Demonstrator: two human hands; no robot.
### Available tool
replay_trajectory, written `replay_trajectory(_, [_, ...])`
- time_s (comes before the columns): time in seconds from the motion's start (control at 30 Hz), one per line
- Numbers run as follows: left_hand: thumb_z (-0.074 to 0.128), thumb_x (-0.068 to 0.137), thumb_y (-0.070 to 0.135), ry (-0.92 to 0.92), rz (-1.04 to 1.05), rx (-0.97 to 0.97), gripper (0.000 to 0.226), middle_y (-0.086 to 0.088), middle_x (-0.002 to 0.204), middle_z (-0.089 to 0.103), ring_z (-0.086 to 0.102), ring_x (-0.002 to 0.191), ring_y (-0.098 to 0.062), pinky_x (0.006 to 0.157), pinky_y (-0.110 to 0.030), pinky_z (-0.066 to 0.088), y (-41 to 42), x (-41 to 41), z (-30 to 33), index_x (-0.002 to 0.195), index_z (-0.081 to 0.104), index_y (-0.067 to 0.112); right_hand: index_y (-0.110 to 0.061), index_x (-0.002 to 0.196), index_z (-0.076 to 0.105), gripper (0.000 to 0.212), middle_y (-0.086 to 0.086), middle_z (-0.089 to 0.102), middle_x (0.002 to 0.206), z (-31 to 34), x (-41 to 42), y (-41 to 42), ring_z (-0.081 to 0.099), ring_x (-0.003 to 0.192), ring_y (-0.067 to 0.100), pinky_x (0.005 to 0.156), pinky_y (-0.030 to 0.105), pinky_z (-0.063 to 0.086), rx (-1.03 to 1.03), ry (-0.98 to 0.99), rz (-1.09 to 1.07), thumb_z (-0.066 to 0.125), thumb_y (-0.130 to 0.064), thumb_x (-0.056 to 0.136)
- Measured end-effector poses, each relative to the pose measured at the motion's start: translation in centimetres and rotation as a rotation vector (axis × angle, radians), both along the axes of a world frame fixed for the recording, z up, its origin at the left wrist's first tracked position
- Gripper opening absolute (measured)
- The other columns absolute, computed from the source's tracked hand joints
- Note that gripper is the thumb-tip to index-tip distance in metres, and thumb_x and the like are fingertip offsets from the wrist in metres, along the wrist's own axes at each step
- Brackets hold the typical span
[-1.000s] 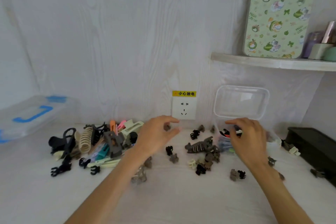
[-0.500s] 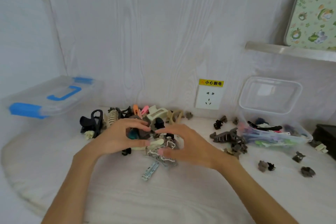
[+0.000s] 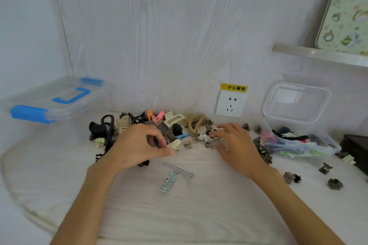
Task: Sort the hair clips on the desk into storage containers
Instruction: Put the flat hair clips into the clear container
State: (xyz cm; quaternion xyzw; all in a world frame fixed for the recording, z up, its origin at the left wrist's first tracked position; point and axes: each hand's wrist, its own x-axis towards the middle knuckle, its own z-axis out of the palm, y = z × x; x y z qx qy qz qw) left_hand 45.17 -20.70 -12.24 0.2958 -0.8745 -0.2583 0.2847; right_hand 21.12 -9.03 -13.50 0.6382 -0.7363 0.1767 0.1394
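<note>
The hair clips (image 3: 159,125) lie heaped at the back of the worktop (image 3: 179,215). Your left hand (image 3: 139,143) pinches a cream clip (image 3: 175,144); your right hand (image 3: 235,143) rests spread over clear clips (image 3: 211,141), beside the open container (image 3: 310,145).

- Your surface (image 3: 199,215) is white, with faint wood grain.
- The storage box (image 3: 53,103) at your left is clear, with blue latches and a blue handle.
- In the clip pile (image 3: 151,127) you see black, cream, orange, pink and tan.
- The snap clip (image 3: 168,182) nearest you is pale blue, speckled.
- The socket label (image 3: 234,87) is yellow with black characters.
- The tin (image 3: 346,12) is pale green, patterned.
</note>
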Motion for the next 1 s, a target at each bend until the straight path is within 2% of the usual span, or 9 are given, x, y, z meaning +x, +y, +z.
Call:
replay_trajectory(0.1, [0.074,0.045,0.069,-0.308,-0.120,0.178,0.051,0.023,0.095,0.057,0.050,0.096,0.001,0.089,-0.026,0.043,0.8,0.5,0.5,0.087,0.069,0.041,-0.034,0.114,0.059,0.038,-0.015,0.055,0.116,1.2,4.2,1.3,0.042,0.112,0.003,0.096,0.025,0.032,0.135,-0.170,0.194,0.055,-0.055,0.083])
replay_trajectory(0.2, [0.078,0.047,0.065,-0.487,-0.173,0.155,0.060,0.023,0.114,0.046,0.039,0.112,-0.003,0.100,-0.030,0.034,0.8,0.5,0.4,0.101,0.059,0.047,-0.031,0.111,0.059,0.037,-0.012,0.054,0.110,1.0,6.7,1.4,0.044,0.104,0.006,0.089,0.027,0.039,0.352,-0.150,0.297,0.058,-0.054,0.082])
replay_trajectory(0.33, [0.085,0.056,0.046,-0.403,-0.162,0.144,0.055,0.017,0.116,0.045,0.040,0.109,0.001,0.089,-0.020,0.034,0.1,0.7,-0.3,0.101,0.054,0.046,-0.027,0.113,0.059,0.022,-0.010,0.056,0.107,0.7,5.5,-0.1,0.050,0.100,0.009,0.079,0.021,0.037,0.266,-0.093,0.245,0.053,-0.031,0.092])
replay_trajectory(0.43, [0.086,0.058,0.034,-0.295,-0.101,0.110,0.055,0.022,0.110,0.048,0.044,0.103,0.006,0.083,-0.014,0.036,-0.6,0.9,-0.7,0.101,0.053,0.045,-0.030,0.130,0.042,0.037,-0.008,0.056,0.112,0.5,5.0,-1.2,0.053,0.099,0.011,0.076,0.022,0.038,0.224,-0.095,0.264,0.050,-0.026,0.094])
replay_trajectory(0.53, [0.079,0.045,0.064,-0.323,0.014,-0.043,0.071,0.028,0.106,0.053,0.046,0.099,0.004,0.086,-0.020,0.039,-1.6,1.2,-1.0,0.109,0.057,0.044,-0.033,0.143,0.024,0.053,-0.007,0.051,0.113,0.0,5.7,-2.8,0.052,0.096,0.013,0.068,0.025,0.036,0.217,-0.004,0.319,0.046,-0.028,0.096])
replay_trajectory(0.63, [0.059,0.032,0.088,-0.373,0.061,-0.106,0.091,0.027,0.109,0.055,0.046,0.104,-0.004,0.093,-0.030,0.038,-2.3,1.6,-1.3,0.111,0.063,0.043,-0.028,0.133,0.044,0.037,-0.004,0.052,0.106,-0.7,6.0,-4.2,0.051,0.096,0.015,0.071,0.028,0.042,0.145,0.089,0.333,0.044,-0.032,0.096])
replay_trajectory(0.77, [0.075,0.056,0.064,-0.287,0.137,-0.079,0.060,0.021,0.113,0.058,0.048,0.108,-0.006,0.097,-0.034,0.040,-2.5,1.7,-1.6,0.110,0.067,0.038,-0.027,0.112,0.059,0.028,-0.007,0.049,0.098,-1.0,5.1,-3.6,0.043,0.092,0.012,0.076,0.025,0.035,0.058,0.173,0.321,0.047,-0.042,0.092])
replay_trajectory(0.87, [0.073,0.062,0.062,-0.321,0.161,-0.103,0.059,0.020,0.117,0.057,0.047,0.112,-0.007,0.097,-0.034,0.040,-2.4,1.5,-1.5,0.115,0.064,0.038,-0.028,0.105,0.062,0.028,-0.008,0.052,0.100,-1.0,4.3,-2.3,0.048,0.091,0.012,0.076,0.023,0.039,0.055,0.239,0.286,0.046,-0.045,0.090])
replay_trajectory(1.0, [0.070,0.066,0.063,-0.345,0.134,-0.166,0.062,0.032,0.096,0.051,0.046,0.099,-0.005,0.083,-0.026,0.040,-1.7,1.1,-1.3,0.123,0.055,0.044,-0.028,0.104,0.058,0.031,-0.011,0.054,0.101,-1.9,3.4,-0.3,0.050,0.091,0.007,0.077,0.022,0.047,0.116,0.282,0.234,0.034,-0.045,0.094])
